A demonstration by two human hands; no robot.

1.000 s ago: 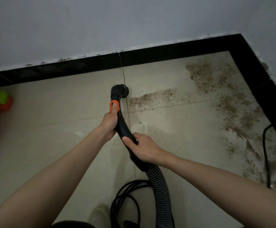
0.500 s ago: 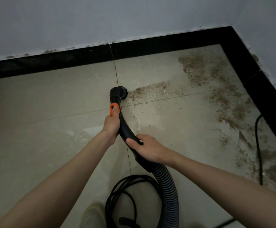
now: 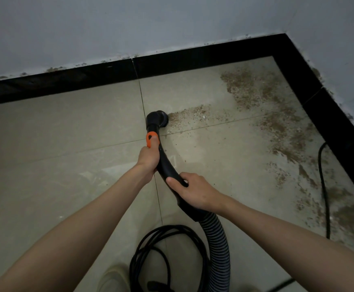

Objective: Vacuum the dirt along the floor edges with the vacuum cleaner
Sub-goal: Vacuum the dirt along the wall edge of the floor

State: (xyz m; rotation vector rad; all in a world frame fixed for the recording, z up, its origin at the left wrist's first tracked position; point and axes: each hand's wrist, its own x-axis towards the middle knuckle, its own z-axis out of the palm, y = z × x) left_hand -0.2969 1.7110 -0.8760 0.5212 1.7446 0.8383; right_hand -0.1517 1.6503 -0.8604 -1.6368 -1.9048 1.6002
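Both hands grip the vacuum handle (image 3: 167, 163): left hand (image 3: 148, 159) with fingers wrapped just behind the orange slider (image 3: 150, 139), right hand (image 3: 195, 191) curled round the bend by the ribbed hose (image 3: 216, 234). Compared with a second ago, the round brush nozzle (image 3: 158, 120) now touches the dirt strip's (image 3: 193, 116) left end, and that end looks shorter. The strip is getting eaten, but the big dirt patch (image 3: 262, 93) toward the black baseboard (image 3: 193, 60) corner is still all there.

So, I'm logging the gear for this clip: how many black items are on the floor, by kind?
Vacuum handle with brush nozzle: 1
Ribbed hose: 1
Coiled cable: 1
Loose cable by the right skirting: 1
Total: 4
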